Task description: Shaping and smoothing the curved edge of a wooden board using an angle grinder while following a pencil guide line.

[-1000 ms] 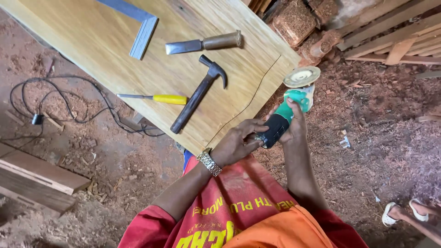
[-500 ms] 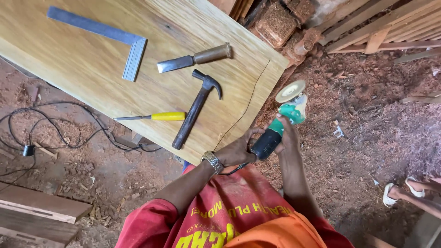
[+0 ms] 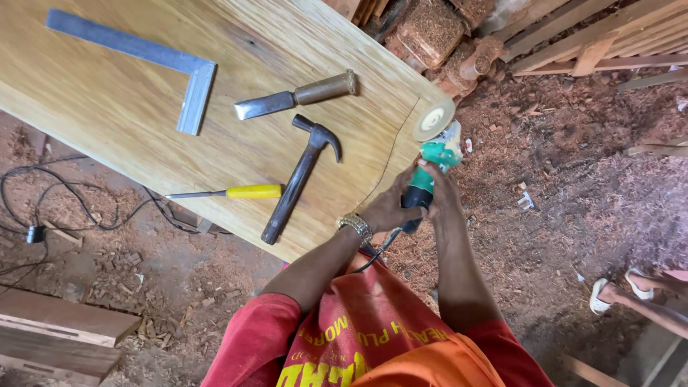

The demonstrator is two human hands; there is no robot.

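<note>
Both the left hand (image 3: 387, 209) and the right hand (image 3: 438, 195) close around the grinder (image 3: 424, 175), steadying its disc at the surface (image 3: 107, 93) edge.

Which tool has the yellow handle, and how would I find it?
On the big wooden board, look along the near edge, left of the hammer. The screwdriver lies there flat, the only tool with a bright yellow handle.

Bright, even daylight, soft shadows, sharp focus, slight wide-angle bending at edges.
</note>
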